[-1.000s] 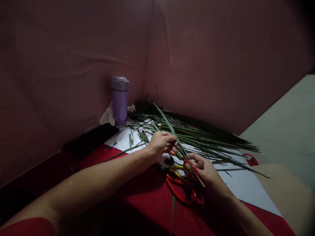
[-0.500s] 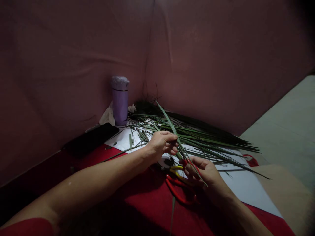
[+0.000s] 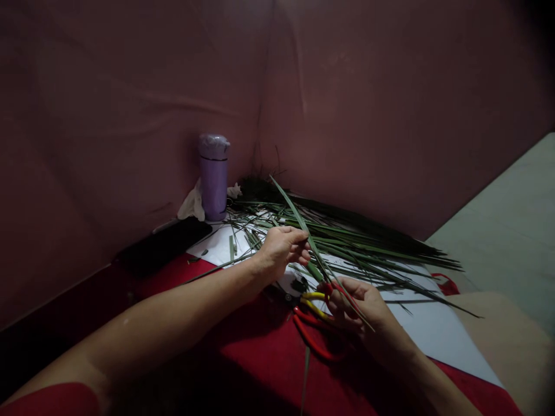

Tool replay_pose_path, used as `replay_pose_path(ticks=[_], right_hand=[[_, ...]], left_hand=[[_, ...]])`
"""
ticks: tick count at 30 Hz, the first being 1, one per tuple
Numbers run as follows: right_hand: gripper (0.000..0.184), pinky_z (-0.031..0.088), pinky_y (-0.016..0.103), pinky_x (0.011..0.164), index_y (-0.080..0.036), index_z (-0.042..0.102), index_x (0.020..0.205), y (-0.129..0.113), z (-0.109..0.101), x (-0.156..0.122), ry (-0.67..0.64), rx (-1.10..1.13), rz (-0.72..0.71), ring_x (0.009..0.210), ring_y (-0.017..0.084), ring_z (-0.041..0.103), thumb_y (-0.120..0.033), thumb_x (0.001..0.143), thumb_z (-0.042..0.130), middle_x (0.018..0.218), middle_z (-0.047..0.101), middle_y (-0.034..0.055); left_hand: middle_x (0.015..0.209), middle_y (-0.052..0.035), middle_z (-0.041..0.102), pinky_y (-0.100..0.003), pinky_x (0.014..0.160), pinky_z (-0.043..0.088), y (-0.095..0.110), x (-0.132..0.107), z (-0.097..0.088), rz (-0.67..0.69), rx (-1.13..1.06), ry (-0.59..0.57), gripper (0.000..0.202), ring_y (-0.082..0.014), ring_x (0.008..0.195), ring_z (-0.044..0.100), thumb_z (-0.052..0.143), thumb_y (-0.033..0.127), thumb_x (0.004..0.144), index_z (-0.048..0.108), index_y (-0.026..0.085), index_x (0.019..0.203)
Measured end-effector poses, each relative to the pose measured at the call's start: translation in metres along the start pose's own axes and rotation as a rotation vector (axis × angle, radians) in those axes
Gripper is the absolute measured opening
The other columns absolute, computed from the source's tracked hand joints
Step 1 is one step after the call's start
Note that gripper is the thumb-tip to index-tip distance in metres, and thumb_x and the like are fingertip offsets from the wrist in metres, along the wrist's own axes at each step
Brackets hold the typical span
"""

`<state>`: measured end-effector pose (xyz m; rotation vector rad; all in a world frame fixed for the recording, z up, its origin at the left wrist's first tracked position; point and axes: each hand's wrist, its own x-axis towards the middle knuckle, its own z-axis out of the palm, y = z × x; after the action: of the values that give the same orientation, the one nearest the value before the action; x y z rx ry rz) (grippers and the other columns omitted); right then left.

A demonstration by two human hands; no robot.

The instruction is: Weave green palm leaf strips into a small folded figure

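Note:
My left hand [image 3: 284, 247] pinches a long green leaf blade [image 3: 299, 216] between thumb and forefinger. The blade slants from upper left down to my right hand [image 3: 353, 303], whose fingers are closed around its lower part. A thin tail of it sticks out past those fingers. A red piece [image 3: 344, 293] also shows in the right hand; I cannot tell what it is. Just below lies a cutting tool with red handles [image 3: 314, 338], its blades dark and partly hidden. A yellow handle [image 3: 316, 299] shows beside it, partly behind the right hand.
Behind my hands, a heap of long green leaves [image 3: 373, 242] spreads over a white sheet [image 3: 437, 329] on a red surface [image 3: 243, 352]. A purple bottle [image 3: 214, 185] stands at the back left, near a dark flat object [image 3: 162, 245]. Pinkish walls [image 3: 368, 104] meet behind.
My left hand has shifted slightly left and up along the leaf blade. The right hand keeps its grip, and the view has moved a little.

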<state>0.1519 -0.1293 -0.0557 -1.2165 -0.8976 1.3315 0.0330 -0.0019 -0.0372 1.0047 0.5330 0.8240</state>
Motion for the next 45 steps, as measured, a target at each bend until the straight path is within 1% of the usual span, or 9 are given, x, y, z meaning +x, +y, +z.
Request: replay_pose_path(ticks=[4, 9, 12, 16, 20, 28, 33, 39, 45], right_hand=[[0.026, 0.025, 0.016, 0.041, -0.015, 0.057, 0.072, 0.0003, 0.0006, 0.0009, 0.018, -0.021, -0.008, 0.046, 0.004, 0.028, -0.034, 0.062, 0.071, 0.056, 0.038, -0.0045], [0.028, 0.019, 0.016, 0.039, -0.014, 0.053, 0.067, 0.0010, 0.0014, 0.0029, -0.031, -0.020, -0.002, 0.042, 0.002, 0.023, -0.037, 0.063, 0.070, 0.050, 0.034, -0.0064], [0.030, 0.017, 0.015, 0.037, -0.014, 0.055, 0.069, -0.0019, 0.0040, 0.0023, -0.023, -0.015, 0.030, 0.040, 0.001, 0.021, -0.035, 0.060, 0.073, 0.048, 0.037, -0.0067], [0.032, 0.019, 0.014, 0.037, -0.013, 0.055, 0.067, -0.0059, 0.0076, 0.0009, 0.026, -0.002, 0.052, 0.038, 0.000, 0.023, -0.032, 0.053, 0.077, 0.049, 0.043, -0.0059], [0.029, 0.024, 0.014, 0.038, -0.013, 0.057, 0.068, -0.0039, 0.0065, 0.0016, 0.030, 0.014, 0.040, 0.038, 0.000, 0.025, -0.030, 0.054, 0.077, 0.048, 0.044, -0.0062], [0.030, 0.021, 0.013, 0.037, -0.013, 0.055, 0.068, 0.0004, 0.0036, 0.0021, 0.034, 0.025, 0.023, 0.037, 0.000, 0.027, -0.029, 0.055, 0.076, 0.045, 0.041, -0.0072], [0.031, 0.019, 0.012, 0.036, -0.013, 0.052, 0.071, -0.0002, 0.0037, 0.0025, 0.017, 0.039, 0.014, 0.038, 0.000, 0.027, -0.029, 0.057, 0.075, 0.048, 0.043, -0.0059], [0.042, 0.017, 0.011, 0.034, -0.018, 0.046, 0.084, -0.0001, 0.0034, 0.0044, 0.006, 0.109, -0.031, 0.035, 0.000, 0.022, -0.033, 0.058, 0.075, 0.042, 0.033, -0.0117], [0.034, 0.026, 0.012, 0.037, -0.016, 0.050, 0.076, 0.0014, 0.0039, 0.0030, 0.051, 0.066, -0.003, 0.037, 0.000, 0.029, -0.027, 0.056, 0.076, 0.046, 0.042, -0.0084]], left_hand=[[0.057, -0.0029, 0.054, -0.022, 0.039, 0.042, -0.0018, -0.0006, -0.0001, 0.008, 0.003, 0.012, 0.009, -0.0097, 0.040, 0.052, 0.053, 0.014, 0.073, 0.050, 0.010, 0.065], [0.055, -0.0029, 0.054, -0.022, 0.039, 0.042, -0.0046, -0.0021, 0.0012, 0.006, 0.002, -0.023, 0.007, -0.0103, 0.040, 0.052, 0.052, 0.014, 0.073, 0.050, 0.010, 0.067], [0.055, -0.0028, 0.054, -0.022, 0.038, 0.042, -0.0052, -0.0023, 0.0015, 0.008, 0.001, -0.037, 0.008, -0.0099, 0.040, 0.051, 0.052, 0.013, 0.073, 0.050, 0.010, 0.067], [0.055, -0.0029, 0.054, -0.022, 0.038, 0.042, -0.0055, -0.0016, 0.0012, 0.009, -0.002, -0.035, 0.008, -0.0099, 0.040, 0.051, 0.052, 0.013, 0.073, 0.050, 0.010, 0.067], [0.056, -0.0031, 0.054, -0.022, 0.038, 0.043, -0.0053, -0.0012, 0.0008, 0.018, 0.000, -0.035, 0.008, -0.0098, 0.040, 0.052, 0.052, 0.013, 0.073, 0.050, 0.010, 0.067], [0.056, -0.0029, 0.054, -0.022, 0.038, 0.042, -0.0044, -0.0020, 0.0014, 0.015, 0.000, -0.049, 0.008, -0.0098, 0.040, 0.052, 0.052, 0.014, 0.074, 0.050, 0.010, 0.067], [0.056, -0.0027, 0.054, -0.021, 0.039, 0.042, -0.0059, -0.0036, 0.0023, 0.004, 0.003, -0.059, 0.009, -0.0094, 0.040, 0.051, 0.052, 0.014, 0.074, 0.049, 0.010, 0.066], [0.057, -0.0031, 0.054, -0.021, 0.039, 0.042, -0.0093, -0.0045, 0.0030, -0.034, -0.003, -0.075, 0.008, -0.0096, 0.040, 0.052, 0.052, 0.013, 0.073, 0.050, 0.010, 0.066], [0.056, -0.0029, 0.054, -0.021, 0.039, 0.041, -0.0086, -0.0046, 0.0023, -0.047, 0.004, -0.068, 0.009, -0.0094, 0.039, 0.051, 0.052, 0.012, 0.073, 0.049, 0.010, 0.064]])
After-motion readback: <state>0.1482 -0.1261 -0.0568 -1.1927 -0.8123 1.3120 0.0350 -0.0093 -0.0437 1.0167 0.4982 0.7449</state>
